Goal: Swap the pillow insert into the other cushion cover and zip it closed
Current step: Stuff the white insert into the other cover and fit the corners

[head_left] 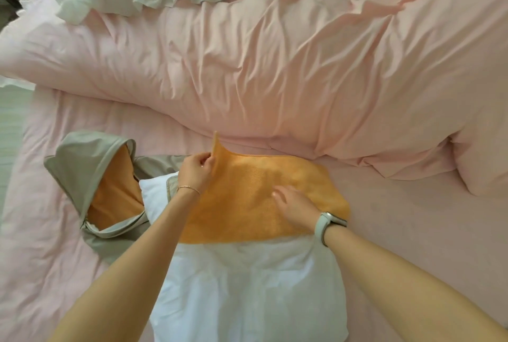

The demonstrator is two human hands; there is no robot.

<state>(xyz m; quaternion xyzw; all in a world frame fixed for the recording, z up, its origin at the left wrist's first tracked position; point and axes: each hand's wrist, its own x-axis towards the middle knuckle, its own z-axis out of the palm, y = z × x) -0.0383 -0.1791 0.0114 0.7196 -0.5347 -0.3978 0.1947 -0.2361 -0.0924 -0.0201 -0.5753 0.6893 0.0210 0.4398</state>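
Pillow insert lies white at our six o'clock on the pink bed, orange cover across its top. Our left hand pinches the cover's raised corner; our right hand presses flat, fingers straight. Grey cover sits at nine o'clock.

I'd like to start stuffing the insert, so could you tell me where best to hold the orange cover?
Grip the orange cover at its near edge lying across the white insert, one hand per side, coming from below. The left hand lifts only the far corner.
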